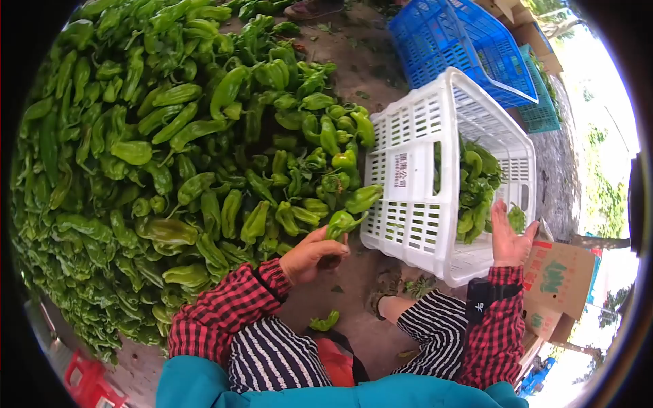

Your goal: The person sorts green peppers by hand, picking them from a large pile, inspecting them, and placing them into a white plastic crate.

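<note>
My left hand (314, 256) is closed at the edge of a large heap of green peppers (183, 170), its fingers curled around a green pepper (342, 225). Over the near side of a white plastic crate (411, 221), my right hand (511, 239) is open with thumb and fingers spread. A single pepper (517, 219) shows just beyond that hand, between thumb and fingers in this view. Inside the crate lies a pile of peppers (476, 183).
Behind the white crate stand a blue crate (435, 51) and a teal crate (541, 112). Cardboard boxes (561, 279) are at the right. One loose pepper (324, 321) lies on the ground near my legs, and a red plastic stool (88, 381) is at lower left.
</note>
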`<state>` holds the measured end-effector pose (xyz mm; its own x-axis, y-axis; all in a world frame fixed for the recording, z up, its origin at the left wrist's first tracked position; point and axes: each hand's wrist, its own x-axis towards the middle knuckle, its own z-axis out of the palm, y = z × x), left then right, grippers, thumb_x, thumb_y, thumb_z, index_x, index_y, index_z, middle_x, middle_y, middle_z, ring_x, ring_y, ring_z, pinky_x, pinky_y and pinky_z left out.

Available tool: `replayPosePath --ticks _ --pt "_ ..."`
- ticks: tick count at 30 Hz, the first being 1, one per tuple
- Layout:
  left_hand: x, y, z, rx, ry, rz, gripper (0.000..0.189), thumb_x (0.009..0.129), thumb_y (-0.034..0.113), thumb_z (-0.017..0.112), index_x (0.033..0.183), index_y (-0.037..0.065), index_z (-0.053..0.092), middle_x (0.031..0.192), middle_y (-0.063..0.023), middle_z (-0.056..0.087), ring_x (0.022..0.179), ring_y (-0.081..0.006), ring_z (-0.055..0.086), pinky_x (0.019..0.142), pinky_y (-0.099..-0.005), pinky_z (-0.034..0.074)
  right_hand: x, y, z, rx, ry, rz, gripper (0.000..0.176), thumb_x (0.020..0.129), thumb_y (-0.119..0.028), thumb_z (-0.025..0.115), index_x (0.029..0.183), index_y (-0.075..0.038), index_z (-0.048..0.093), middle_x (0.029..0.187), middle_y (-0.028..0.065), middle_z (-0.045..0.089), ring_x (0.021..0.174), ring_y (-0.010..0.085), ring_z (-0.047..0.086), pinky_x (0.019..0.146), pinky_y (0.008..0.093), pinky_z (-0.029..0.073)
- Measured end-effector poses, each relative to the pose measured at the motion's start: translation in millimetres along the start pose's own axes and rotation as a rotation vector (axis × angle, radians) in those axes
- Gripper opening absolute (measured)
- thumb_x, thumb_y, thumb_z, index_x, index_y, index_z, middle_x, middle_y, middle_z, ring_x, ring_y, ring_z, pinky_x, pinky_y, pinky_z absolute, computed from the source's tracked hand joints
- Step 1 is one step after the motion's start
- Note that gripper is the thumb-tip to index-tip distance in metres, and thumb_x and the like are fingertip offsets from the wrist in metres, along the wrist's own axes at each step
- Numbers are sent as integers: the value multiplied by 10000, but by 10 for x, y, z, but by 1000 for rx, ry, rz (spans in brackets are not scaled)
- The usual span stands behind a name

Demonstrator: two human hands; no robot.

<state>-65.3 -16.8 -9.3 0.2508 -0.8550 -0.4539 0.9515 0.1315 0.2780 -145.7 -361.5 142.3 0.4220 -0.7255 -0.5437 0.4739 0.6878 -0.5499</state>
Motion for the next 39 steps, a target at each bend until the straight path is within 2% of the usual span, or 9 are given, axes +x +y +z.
replayPosePath --ticks 6,8,12,14,17,20,25,34,39 --pt "-23 87 353 532 -172 458 493 838 226 600 1239 34 387 886 -46 565 671 -215 559 593 -343 445 -1131 1285 200 -871 -699 259 745 762 -44 686 1372 -41 258 1322 112 385 1169 205 421 962 309 376" --pt "1 66 437 824 -274 672 454 815 285 619 1111 23 396 861 -87 559 665 -185 543 602 -307 438 -1349 1513 132 -919 -702 448 721 765 -56 698 1354 -53 283 1336 113 371 1154 162 408 975 291 336" --pt "-6 542 294 1449 -538 215 474 747 337 684 1013 -24 530 777 -126 604 689 -236 588 613 -324 458 -1189 1563 -35 -963 -585 390 412 819 -60 641 1160 -58 410 1108 106 531 984 170 522 902 320 410" --pt "129 931 -63 1499 -254 100 436 714 352 708 877 -34 590 732 -135 604 682 -274 597 604 -342 467 -1181 1535 -14 -869 -460 384 313 832 -60 624 1085 -57 439 999 93 577 887 166 565 843 324 456" --pt "533 1320 -972 1704 869 313 439 729 262 651 987 -79 553 904 -208 606 890 -344 586 765 -404 481 -1228 1486 0 -770 -463 426 275 794 -13 650 1013 -34 485 827 48 544 652 128 554 593 269 495" --pt "879 1532 -1806 1610 1219 233 683 767 318 646 1214 -95 338 1175 -276 479 1100 -379 470 924 -423 392 -1228 1416 -67 -902 -473 609 306 768 25 661 1012 -35 487 841 39 543 670 125 553 600 261 490" --pt "1075 1719 -1765 1381 1373 89 639 833 334 580 1262 -81 353 1088 -212 580 981 -337 573 879 -426 457 -1232 1423 -44 -995 -446 754 320 756 12 684 1013 -49 502 856 8 537 699 58 525 576 181 436" --pt "1110 1654 -2241 1009 1056 337 363 654 127 604 972 -48 609 969 -212 618 831 -337 603 757 -381 467 -1249 1479 -21 -1033 -484 859 294 760 18 673 999 -33 508 823 21 535 690 96 532 597 233 462" --pt "1320 1558 -2233 467 973 420 740 642 113 729 1266 -63 373 1204 -181 501 1104 -270 495 914 -331 406 -1355 1562 -23 -1020 -478 888 276 778 9 665 1003 -33 511 821 0 528 682 71 531 597 201 454"
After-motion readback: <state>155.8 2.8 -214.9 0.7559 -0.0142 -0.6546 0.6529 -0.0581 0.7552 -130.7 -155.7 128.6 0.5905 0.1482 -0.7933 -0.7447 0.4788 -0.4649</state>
